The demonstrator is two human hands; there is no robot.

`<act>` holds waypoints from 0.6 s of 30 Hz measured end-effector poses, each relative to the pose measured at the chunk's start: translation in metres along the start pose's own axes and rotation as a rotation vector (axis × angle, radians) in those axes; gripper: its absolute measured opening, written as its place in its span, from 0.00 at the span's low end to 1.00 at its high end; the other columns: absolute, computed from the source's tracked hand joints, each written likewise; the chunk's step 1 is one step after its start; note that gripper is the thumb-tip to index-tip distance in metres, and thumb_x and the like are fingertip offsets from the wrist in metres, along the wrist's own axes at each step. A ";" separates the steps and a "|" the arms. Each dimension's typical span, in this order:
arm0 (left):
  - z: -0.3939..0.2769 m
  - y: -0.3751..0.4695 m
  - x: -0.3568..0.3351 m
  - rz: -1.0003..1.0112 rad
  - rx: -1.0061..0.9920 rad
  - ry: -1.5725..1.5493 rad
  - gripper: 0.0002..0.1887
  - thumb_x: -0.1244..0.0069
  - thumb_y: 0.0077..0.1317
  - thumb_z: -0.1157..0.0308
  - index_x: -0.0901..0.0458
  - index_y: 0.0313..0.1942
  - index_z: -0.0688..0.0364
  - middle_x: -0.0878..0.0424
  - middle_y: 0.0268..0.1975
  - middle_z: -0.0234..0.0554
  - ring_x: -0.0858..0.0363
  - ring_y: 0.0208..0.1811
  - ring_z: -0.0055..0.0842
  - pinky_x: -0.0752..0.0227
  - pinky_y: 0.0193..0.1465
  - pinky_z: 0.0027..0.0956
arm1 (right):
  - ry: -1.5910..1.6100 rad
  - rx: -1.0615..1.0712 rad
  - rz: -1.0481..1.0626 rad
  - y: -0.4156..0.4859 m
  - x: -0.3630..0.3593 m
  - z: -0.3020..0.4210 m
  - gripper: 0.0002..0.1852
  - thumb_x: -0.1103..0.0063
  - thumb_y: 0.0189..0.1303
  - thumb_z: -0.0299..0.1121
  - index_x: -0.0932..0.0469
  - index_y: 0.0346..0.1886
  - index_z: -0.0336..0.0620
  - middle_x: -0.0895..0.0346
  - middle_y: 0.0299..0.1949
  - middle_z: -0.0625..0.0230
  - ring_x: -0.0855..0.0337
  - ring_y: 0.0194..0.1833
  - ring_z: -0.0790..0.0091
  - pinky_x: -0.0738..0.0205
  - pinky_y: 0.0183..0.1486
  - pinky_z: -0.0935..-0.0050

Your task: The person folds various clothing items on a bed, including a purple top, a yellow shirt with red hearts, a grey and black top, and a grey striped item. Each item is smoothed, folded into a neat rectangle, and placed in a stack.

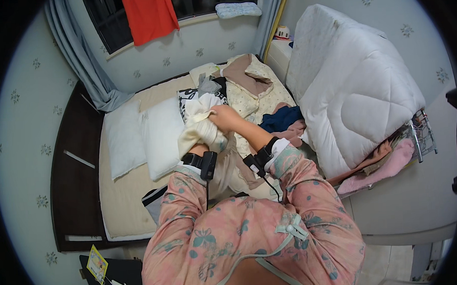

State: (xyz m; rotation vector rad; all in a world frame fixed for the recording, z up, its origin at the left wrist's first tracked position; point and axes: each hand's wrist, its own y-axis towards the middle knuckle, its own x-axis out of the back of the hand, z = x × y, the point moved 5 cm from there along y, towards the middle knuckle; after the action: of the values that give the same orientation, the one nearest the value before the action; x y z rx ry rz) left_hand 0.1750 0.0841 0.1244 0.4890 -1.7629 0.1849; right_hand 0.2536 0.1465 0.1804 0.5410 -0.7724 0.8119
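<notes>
Above the bed, my right hand (224, 119) pinches the edge of a cream-white cloth garment (201, 130) between its fingers. The same garment covers my left hand, which is inside or beneath it; only the wrist shows, so its fingers are hidden. A sheer pale part of the cloth hangs down towards my body. Just beyond the garment lie a grey cloth (207, 86) and a black-and-white printed cloth (186, 96). To the right of my right hand are a dark blue garment (280, 119) and dusty-pink clothing (291, 132).
Two white pillows (123, 139) lie on the bed's left part, by the dark headboard (75, 176). A cream patterned quilted item (245, 80) is spread at the back. On the right, a thick white comforter (364, 98) hangs over a metal rack (423, 134).
</notes>
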 end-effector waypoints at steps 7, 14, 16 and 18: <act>0.011 -0.006 -0.002 0.060 -0.053 0.031 0.23 0.57 0.60 0.53 0.28 0.52 0.56 0.26 0.53 0.42 0.29 0.54 0.29 0.36 0.57 0.31 | 0.962 0.241 1.039 -0.066 -0.062 0.079 0.14 0.43 0.57 0.36 0.22 0.41 0.36 0.23 0.33 0.72 0.29 0.35 0.81 0.34 0.38 0.80; -0.009 0.000 0.019 0.195 -0.204 0.131 0.24 0.58 0.60 0.53 0.28 0.53 0.57 0.26 0.54 0.43 0.29 0.55 0.30 0.36 0.58 0.31 | 0.235 -0.029 -0.017 0.040 0.004 -0.035 0.15 0.50 0.61 0.42 0.20 0.36 0.40 0.20 0.32 0.59 0.21 0.34 0.64 0.28 0.40 0.65; -0.006 0.003 0.006 0.347 -0.376 0.294 0.24 0.58 0.60 0.53 0.28 0.53 0.57 0.26 0.54 0.43 0.29 0.55 0.30 0.36 0.59 0.31 | -0.222 0.033 -0.245 0.060 0.026 -0.077 0.17 0.55 0.62 0.43 0.20 0.34 0.42 0.20 0.33 0.54 0.20 0.37 0.54 0.28 0.42 0.59; 0.007 -0.003 0.014 0.030 -0.621 -0.530 0.27 0.56 0.61 0.53 0.31 0.57 0.59 0.28 0.58 0.42 0.31 0.59 0.29 0.40 0.63 0.29 | -0.346 -0.008 -0.332 0.065 0.047 -0.138 0.19 0.60 0.63 0.43 0.20 0.35 0.44 0.20 0.36 0.52 0.21 0.40 0.48 0.28 0.43 0.55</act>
State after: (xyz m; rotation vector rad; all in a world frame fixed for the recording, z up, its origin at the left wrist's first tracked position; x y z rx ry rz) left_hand 0.1677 0.0753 0.1356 0.0512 -2.2110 -0.5065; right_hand 0.2767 0.2998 0.1416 0.7907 -0.9691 0.4106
